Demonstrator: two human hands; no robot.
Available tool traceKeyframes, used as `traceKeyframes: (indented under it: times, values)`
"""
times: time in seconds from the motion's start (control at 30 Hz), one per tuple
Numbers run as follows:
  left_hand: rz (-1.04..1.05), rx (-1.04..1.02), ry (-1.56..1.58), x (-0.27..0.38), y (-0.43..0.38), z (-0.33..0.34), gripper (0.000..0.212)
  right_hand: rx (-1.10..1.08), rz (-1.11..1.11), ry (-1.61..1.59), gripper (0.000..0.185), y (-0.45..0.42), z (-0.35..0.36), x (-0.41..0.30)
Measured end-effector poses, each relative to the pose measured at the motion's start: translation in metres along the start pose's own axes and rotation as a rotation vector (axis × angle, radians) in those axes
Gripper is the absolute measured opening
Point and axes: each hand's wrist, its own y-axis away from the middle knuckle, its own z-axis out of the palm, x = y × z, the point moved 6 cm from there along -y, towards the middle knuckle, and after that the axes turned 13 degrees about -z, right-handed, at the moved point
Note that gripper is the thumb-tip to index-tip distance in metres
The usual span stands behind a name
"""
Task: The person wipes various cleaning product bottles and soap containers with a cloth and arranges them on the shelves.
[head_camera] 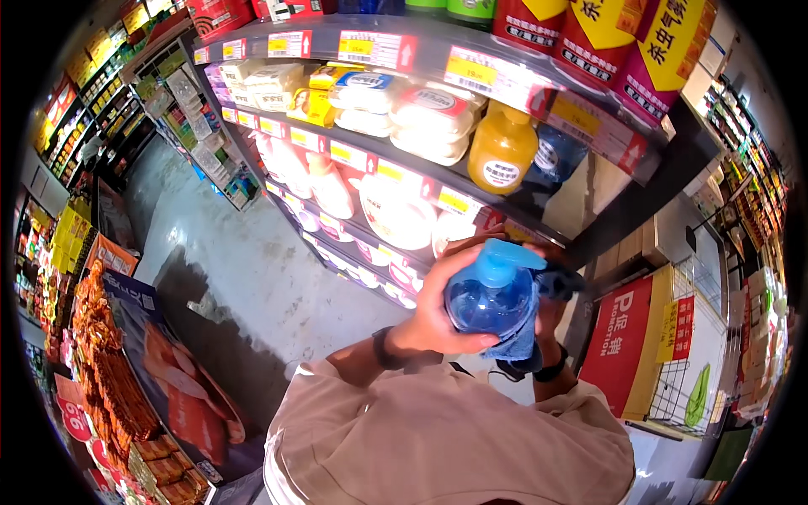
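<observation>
My left hand (442, 309) is wrapped around a clear blue pump bottle (486, 303) with a light blue pump head, held upright before my chest. Against the bottle's right side lies a blue cloth (521, 331), and my right hand (548, 319) is behind it, mostly hidden by cloth and bottle; its fingers appear to press the cloth to the bottle. On the shelf ahead stands a yellow pump bottle (503, 148), with another blue bottle (555, 154) to its right. Wrapped packs of soap (435, 117) sit left of the yellow one.
The shelf edge (379, 50) with price tags curves across in front, with large spray cans (593, 38) above. A red promotion board (615, 347) and a wire basket (688, 391) stand at the right. Packaged snacks (113, 353) are piled at the left beside the floor (252, 284).
</observation>
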Motion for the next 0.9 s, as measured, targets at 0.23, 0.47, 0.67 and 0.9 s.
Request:
traceKeyframes:
  times: [0.23, 0.47, 0.67, 0.9]
  values:
    - [-0.042, 0.102, 0.075, 0.0, -0.002, -0.025, 0.089, -0.017, -0.268, 0.151, 0.037, -0.027, 0.034, -0.067]
    - [-0.041, -0.171, -0.198, 0.003, -0.02, -0.025, 0.087, -0.074, 0.029, -0.286, 0.049, -0.038, 0.032, -0.012]
    - [-0.049, -0.106, 0.175, -0.005, -0.026, -0.028, 0.088, 0.203, 0.751, -0.814, 0.065, 0.037, 0.038, 0.029]
    - [-0.287, 0.152, 0.648, -0.033, -0.007, -0.013, 0.1, 0.608, 0.276, -0.847, 0.064, 0.008, 0.069, -0.029]
